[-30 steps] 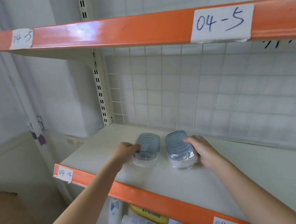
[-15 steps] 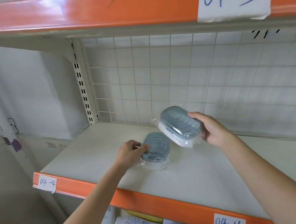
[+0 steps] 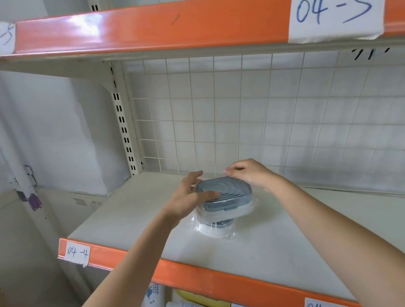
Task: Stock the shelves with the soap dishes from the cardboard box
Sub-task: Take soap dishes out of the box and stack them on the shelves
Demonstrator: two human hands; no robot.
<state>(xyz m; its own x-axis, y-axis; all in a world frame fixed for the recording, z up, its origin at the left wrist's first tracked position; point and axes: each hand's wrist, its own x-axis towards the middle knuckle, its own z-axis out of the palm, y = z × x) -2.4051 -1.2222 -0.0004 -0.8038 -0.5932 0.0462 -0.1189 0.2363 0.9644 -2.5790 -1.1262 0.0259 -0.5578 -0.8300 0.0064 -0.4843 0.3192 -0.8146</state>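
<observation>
One soap dish (image 3: 224, 194) atop another (image 3: 214, 229) on the shelf (image 3: 269, 249), between both hands.

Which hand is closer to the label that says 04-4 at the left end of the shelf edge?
Left. The left hand is at the left side of the stacked soap dishes, toward the 04-4 label. The right hand is over the stack's far right side, farther away.

Two wrapped soap dishes (image 3: 224, 196) are sitting stacked on the shelf (image 3: 268, 244), left hand (image 3: 188, 197) and right hand (image 3: 251, 174) touching the top one.
</observation>
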